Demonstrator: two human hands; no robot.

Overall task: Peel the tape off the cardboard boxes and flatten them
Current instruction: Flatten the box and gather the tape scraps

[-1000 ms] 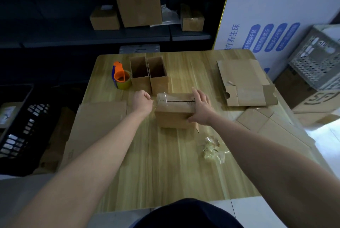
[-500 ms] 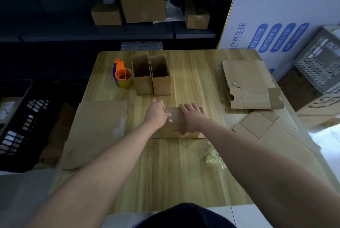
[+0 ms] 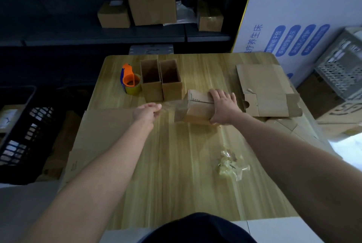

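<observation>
A small cardboard box [image 3: 197,106] lies on the wooden table [image 3: 176,174] at its middle. My right hand [image 3: 222,105] grips the box's right end, fingers over the top and thumb at the front. A strip of clear tape [image 3: 170,106] stretches leftward from the box's left end. My left hand [image 3: 147,112] pinches the free end of that strip, well left of the box.
Two open cardboard boxes [image 3: 160,80] stand behind, beside an orange tape dispenser [image 3: 130,82]. Flattened cardboard lies at the left [image 3: 101,131] and at the right [image 3: 266,90]. A crumpled wad of tape [image 3: 231,164] sits near the front. A black crate [image 3: 17,135] stands left of the table.
My left hand has pulled away to the left, drawing the tape strip off the box. My right hand has shifted right along the box, which has moved right and farther back.
</observation>
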